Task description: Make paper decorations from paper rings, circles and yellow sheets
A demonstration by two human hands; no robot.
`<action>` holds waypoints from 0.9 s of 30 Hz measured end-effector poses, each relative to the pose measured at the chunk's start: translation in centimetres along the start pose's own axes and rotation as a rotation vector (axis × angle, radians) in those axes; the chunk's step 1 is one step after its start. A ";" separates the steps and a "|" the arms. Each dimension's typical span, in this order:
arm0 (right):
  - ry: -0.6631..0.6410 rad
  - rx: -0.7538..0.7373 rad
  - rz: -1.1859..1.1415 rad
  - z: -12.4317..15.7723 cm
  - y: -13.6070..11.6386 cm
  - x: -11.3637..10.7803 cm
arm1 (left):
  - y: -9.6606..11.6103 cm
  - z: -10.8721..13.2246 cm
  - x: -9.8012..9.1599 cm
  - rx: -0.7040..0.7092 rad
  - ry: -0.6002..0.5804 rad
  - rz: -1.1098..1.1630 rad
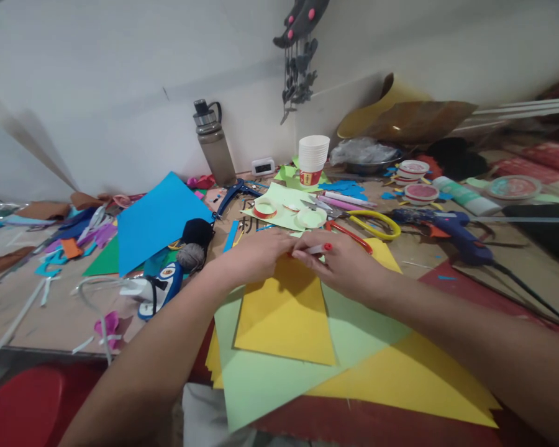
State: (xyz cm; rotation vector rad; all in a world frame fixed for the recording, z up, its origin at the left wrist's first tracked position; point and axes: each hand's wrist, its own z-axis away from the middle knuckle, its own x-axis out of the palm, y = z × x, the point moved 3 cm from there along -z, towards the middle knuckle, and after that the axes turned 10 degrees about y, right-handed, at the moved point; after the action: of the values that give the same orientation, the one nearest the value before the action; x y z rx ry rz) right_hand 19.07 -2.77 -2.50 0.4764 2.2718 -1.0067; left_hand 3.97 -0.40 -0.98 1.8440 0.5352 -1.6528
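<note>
My right hand (342, 261) is closed around a white pen (317, 249) whose red end points to the right. Its fingertips meet those of my left hand (263, 254) at the far part of a yellow paper sheet (286, 320). My left hand's fingers are bent and pressed together there; whatever lies under them is hidden. Beneath the yellow sheet is a larger pale green sheet (261, 385), on top of more yellow paper (414, 379). Just beyond my hands lie yellow-handled scissors (377, 225), a red handle (351, 237) and a tape roll (264, 209).
A blue sheet (163, 223), black yarn ball (198, 233) and blue-white glue gun (163, 288) lie left. Behind stand a bottle (217, 146), small clock (263, 166) and stacked paper cups (313, 152). A dark blue glue gun (461, 233) lies right, its cord trailing.
</note>
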 end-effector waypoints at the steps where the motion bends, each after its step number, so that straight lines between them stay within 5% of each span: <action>1: 0.003 -0.019 0.003 0.0 0.0 0.1 | 0.0 0.0 0.1 0.000 0.000 -0.003; 18: -0.098 0.025 0.183 0.1 -0.2 -1.4 | -0.3 0.2 0.4 0.033 0.004 0.041; 27: 0.015 -0.032 0.071 0.4 0.2 -1.3 | -0.2 0.4 0.5 -0.002 0.019 0.047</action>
State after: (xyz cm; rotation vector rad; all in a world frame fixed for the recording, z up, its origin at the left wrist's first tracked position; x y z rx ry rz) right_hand 20.38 -3.05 -1.99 0.5489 2.2638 -0.9336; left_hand 3.59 -0.56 -1.50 1.8583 0.4976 -1.6046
